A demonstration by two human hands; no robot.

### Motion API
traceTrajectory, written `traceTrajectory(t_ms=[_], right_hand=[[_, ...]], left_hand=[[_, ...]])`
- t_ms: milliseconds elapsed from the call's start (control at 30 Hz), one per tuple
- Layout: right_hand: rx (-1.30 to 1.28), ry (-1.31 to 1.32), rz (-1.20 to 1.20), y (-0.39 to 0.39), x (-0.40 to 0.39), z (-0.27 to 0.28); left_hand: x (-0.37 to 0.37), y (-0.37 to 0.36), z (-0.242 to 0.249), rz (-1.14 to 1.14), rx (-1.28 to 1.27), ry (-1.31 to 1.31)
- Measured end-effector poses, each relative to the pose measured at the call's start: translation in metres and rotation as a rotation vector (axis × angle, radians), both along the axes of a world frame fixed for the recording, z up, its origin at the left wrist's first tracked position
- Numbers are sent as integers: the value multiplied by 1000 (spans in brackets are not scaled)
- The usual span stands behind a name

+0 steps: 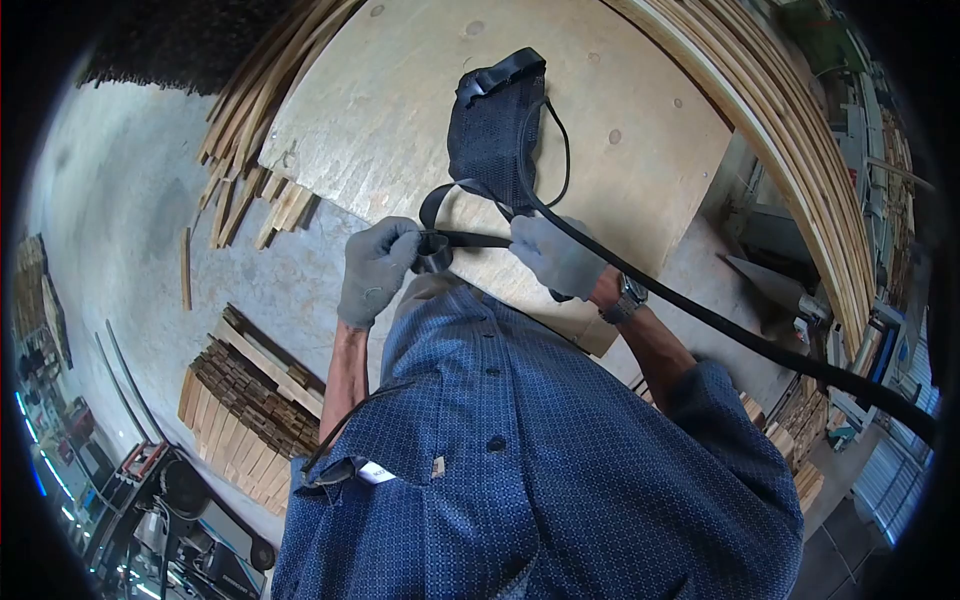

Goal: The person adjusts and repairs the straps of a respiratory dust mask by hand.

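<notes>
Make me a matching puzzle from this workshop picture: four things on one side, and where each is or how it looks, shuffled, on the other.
Things
1. Black strap
2. Wristwatch
3. Black mesh pouch
4. Shirt

Places and looks
a. Around the wearer's right wrist, below the glove's cuff
b. Blue with a small pattern
c. Lying on the pale wooden board, beyond both hands
d. Held between the gloved left hand and the gloved right hand

Right pairs
1-d, 2-a, 3-c, 4-b
</notes>
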State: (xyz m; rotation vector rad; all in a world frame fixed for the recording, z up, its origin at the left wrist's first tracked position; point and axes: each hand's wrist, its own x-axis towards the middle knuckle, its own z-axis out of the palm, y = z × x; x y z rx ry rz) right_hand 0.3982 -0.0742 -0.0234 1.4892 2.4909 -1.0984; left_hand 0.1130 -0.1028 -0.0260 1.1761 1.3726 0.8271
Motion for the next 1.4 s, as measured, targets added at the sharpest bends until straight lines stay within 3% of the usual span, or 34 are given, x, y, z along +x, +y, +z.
traceTrajectory(t_ms=[133,333,600,700,800,1000,1067,1200,1300,1367,1400], right_hand=[[66,-53,24,-3,12,-9],[-27,-51,-11,-9,27,-4],[155,-1,27,-33,23,-25],[161,-29,50,-44,12,-39],[251,98,-4,-52,3,-41],[261,-108,68,-55,10,-40],[475,69,-67,-59,18,-37],[449,174,-252,-72,21,-20],[491,497,-376,-73,14,-17],[239,557,-672,-77,13,-16],[239,555,-673,-76,15,-17]], left_hand=[[-8,2,12,55,-93,-79],[-36,2,39,49,-1,51],[-51,-18,67,16,-50,159],[-60,-26,87,131,-10,151],[-67,-36,101,-28,12,313],[-66,-50,95,-8,-41,301],[-70,-52,96,27,-53,303],[-76,-62,101,35,-96,333],[-78,-65,104,7,-68,364],[-80,-69,108,-12,-49,374],[-83,-71,111,9,-119,389]])
